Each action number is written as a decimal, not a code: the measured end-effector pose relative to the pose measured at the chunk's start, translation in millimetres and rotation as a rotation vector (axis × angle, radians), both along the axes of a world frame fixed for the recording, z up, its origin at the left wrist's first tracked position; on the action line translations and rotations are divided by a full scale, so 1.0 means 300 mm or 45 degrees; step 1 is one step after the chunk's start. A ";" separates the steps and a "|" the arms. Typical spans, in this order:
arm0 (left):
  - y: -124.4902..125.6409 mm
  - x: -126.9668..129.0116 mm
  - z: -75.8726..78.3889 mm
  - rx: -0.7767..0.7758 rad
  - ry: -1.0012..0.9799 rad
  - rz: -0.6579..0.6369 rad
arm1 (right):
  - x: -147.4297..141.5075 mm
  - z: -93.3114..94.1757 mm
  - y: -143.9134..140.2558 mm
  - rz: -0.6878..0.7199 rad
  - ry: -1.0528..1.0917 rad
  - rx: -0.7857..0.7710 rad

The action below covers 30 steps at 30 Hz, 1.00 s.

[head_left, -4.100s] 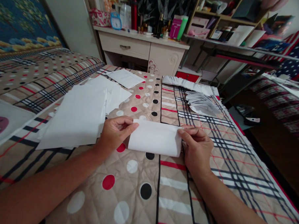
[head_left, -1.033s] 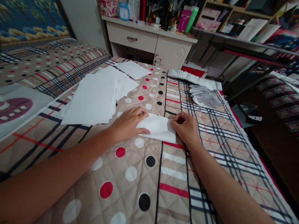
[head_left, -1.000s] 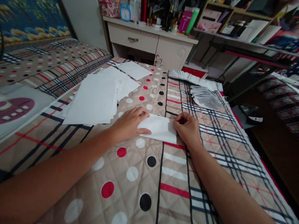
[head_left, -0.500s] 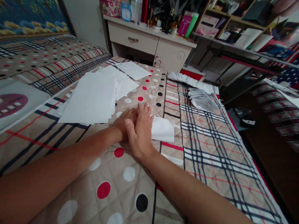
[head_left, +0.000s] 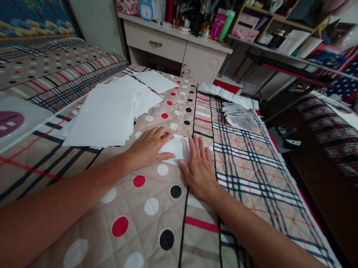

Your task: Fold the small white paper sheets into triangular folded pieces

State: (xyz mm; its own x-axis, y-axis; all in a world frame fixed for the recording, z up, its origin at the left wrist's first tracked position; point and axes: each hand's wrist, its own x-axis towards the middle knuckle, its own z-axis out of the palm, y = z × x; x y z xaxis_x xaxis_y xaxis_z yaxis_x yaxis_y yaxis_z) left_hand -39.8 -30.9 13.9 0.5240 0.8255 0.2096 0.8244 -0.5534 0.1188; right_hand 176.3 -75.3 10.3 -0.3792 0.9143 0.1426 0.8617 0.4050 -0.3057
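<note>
Since 0.5 s ago: right hand (head_left: 199, 166) slid right off left hand (head_left: 148, 146) | both flat, fingers released, pressing folded paper (head_left: 176, 147) at bed (head_left: 254, 184) centre, prob. to crease it | sheet stack (head_left: 101, 116) toward left edge

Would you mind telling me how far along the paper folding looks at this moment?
Done: a fanned row of folded papers lies at the far right of the bedspread. In hand: the left hand and right hand press flat on one folded sheet. Left: a stack of flat sheets waits unfolded.
</note>
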 end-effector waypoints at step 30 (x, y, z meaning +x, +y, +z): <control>-0.162 0.057 -0.032 -0.116 0.181 -0.090 | -0.073 0.028 -0.080 0.423 -0.148 0.170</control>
State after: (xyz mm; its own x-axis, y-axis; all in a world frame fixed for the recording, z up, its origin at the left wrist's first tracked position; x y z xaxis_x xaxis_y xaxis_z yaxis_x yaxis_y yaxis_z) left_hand -22.6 -79.4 4.3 0.6003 0.7979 0.0551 0.7960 -0.6027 0.0562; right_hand 154.4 -99.4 18.6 -0.6726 0.7150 0.1907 0.7025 0.6979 -0.1394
